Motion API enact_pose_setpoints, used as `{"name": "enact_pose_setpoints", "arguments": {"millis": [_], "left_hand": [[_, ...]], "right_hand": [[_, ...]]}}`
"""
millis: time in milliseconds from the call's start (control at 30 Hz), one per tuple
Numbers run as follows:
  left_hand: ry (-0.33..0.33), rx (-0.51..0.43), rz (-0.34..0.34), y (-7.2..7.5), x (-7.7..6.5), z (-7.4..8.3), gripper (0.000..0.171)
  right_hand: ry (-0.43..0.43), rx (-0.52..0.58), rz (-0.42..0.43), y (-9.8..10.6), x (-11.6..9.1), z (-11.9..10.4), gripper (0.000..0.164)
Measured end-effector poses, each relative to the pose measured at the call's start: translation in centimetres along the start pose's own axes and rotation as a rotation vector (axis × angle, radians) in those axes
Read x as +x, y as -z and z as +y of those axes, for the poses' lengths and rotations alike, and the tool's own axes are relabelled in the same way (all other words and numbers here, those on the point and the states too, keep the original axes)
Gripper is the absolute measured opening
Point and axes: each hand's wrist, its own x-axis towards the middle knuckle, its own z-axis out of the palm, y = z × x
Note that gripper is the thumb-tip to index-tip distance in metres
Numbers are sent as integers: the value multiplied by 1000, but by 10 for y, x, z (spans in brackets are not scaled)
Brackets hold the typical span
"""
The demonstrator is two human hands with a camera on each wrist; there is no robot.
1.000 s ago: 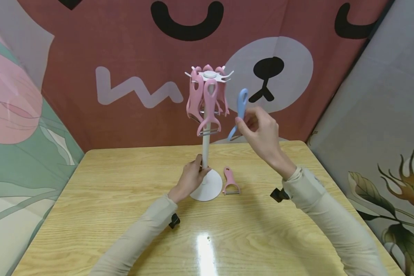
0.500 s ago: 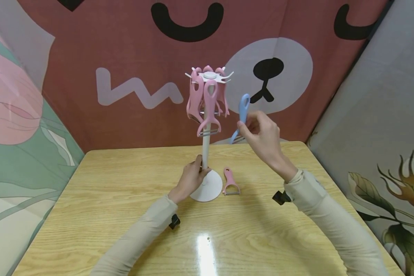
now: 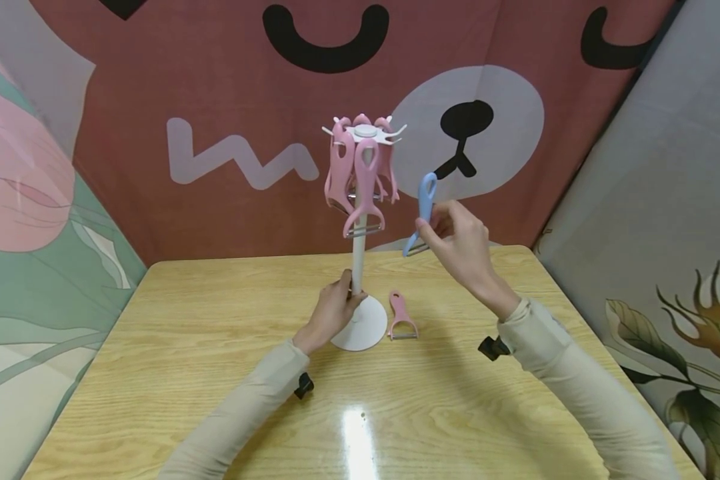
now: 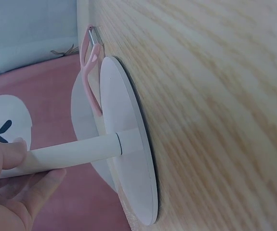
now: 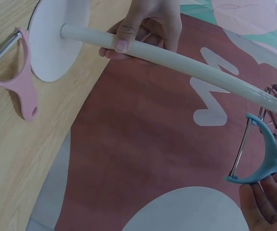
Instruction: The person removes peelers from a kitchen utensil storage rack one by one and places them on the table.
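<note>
A white stand (image 3: 358,260) rises from a round base, with several pink peelers (image 3: 366,180) hanging from the hooks at its top. Low on the pole, my left hand (image 3: 331,310) grips it; the left wrist view shows thumb and fingers around the pole (image 4: 75,155). To the right of the stand, my right hand (image 3: 462,243) pinches a blue peeler (image 3: 427,197) in the air, handle loop up and blade end down. The right wrist view shows the blue peeler's head (image 5: 269,149) apart from the pole. A pink peeler (image 3: 399,317) lies on the table beside the base.
The wooden table (image 3: 216,347) reaches back to a red cloth (image 3: 228,220) printed with a cartoon face. A grey floral cloth (image 3: 654,220) hangs at the right and a green one (image 3: 42,287) at the left. Some hooks (image 3: 399,130) on the stand's right side carry nothing.
My right hand has come down a little and slightly to the right with the blue peeler. The left hand keeps its hold on the pole, and the hanging peelers have not moved.
</note>
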Motion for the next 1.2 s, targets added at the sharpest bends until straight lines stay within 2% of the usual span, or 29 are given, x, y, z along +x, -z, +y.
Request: {"name": "enact_pose_setpoints", "arguments": {"millis": [467, 700, 1200], "left_hand": [[18, -5, -7, 0, 0, -1, 21], [4, 12, -7, 0, 0, -1, 20], [-5, 19, -10, -2, 0, -3, 21]], "right_hand": [[-31, -39, -42, 0, -8, 5, 21], [-17, -57, -58, 1, -13, 10, 20], [-45, -57, -98, -2, -20, 17, 21]]}}
